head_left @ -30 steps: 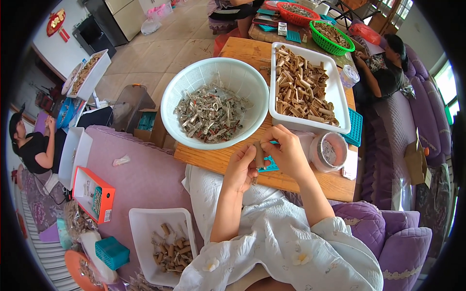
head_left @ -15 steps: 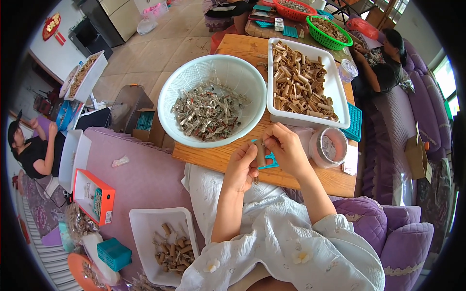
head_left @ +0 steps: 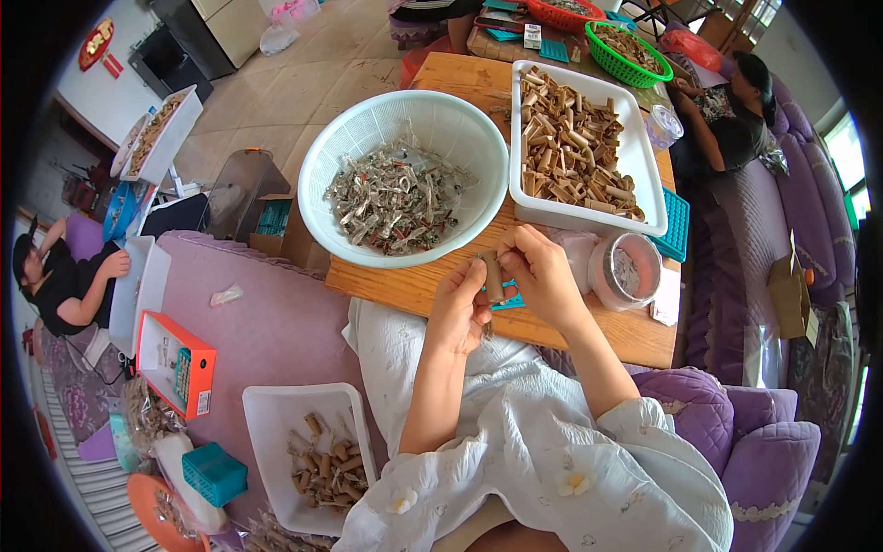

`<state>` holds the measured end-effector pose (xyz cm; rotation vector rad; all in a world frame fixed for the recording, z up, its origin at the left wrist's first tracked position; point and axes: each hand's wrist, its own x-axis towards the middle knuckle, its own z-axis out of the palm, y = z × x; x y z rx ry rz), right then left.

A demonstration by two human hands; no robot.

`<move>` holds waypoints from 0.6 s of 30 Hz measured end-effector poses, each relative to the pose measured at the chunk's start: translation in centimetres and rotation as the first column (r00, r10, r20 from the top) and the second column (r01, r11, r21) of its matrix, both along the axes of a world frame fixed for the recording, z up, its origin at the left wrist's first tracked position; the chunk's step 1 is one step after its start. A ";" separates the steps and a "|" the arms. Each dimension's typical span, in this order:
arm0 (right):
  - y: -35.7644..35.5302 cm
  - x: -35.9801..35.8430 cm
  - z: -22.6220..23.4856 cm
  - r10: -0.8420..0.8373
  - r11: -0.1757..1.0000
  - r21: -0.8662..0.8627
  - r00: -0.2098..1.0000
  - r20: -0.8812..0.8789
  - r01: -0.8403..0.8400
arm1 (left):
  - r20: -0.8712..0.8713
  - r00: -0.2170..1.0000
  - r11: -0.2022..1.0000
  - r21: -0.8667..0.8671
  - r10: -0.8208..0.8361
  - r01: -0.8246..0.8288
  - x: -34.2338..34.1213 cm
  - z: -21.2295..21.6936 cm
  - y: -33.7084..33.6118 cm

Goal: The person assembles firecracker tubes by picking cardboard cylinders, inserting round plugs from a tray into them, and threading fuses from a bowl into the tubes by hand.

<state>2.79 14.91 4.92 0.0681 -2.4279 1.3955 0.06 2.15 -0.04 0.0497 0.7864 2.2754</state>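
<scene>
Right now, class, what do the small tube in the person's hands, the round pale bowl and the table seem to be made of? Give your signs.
Small tube: probably matt cardboard; its surface is plain, dull brown. Round pale bowl: likely smooth plastic, with a fine mesh pattern in its wall. Table: wood or a wood-look finish; grain lines mark its orange-brown top.

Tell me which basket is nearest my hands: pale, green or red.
The pale basket, just beyond your left hand; the green basket and red basket stand farther back.
</scene>
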 end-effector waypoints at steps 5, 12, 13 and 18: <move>0.2 -0.3 0.0 0.023 1.000 0.011 1.000 0.006 -0.023 | -0.007 0.999 0.996 -0.077 0.034 -0.035 0.0 0.5 0.2; 0.9 -0.6 -1.0 -0.053 0.897 -0.434 0.996 0.076 0.081 | -0.074 0.977 0.977 -0.047 0.202 -0.206 0.7 1.8 0.8; 1.1 -0.3 -1.3 -0.199 0.881 -0.444 0.980 -0.029 0.166 | -0.136 0.935 0.942 -0.024 0.328 -0.334 1.0 2.4 1.0; -0.6 3.8 -1.6 -0.054 0.511 -0.858 0.998 0.022 0.046 | -0.921 0.098 0.550 0.138 0.378 -0.824 3.1 1.2 2.0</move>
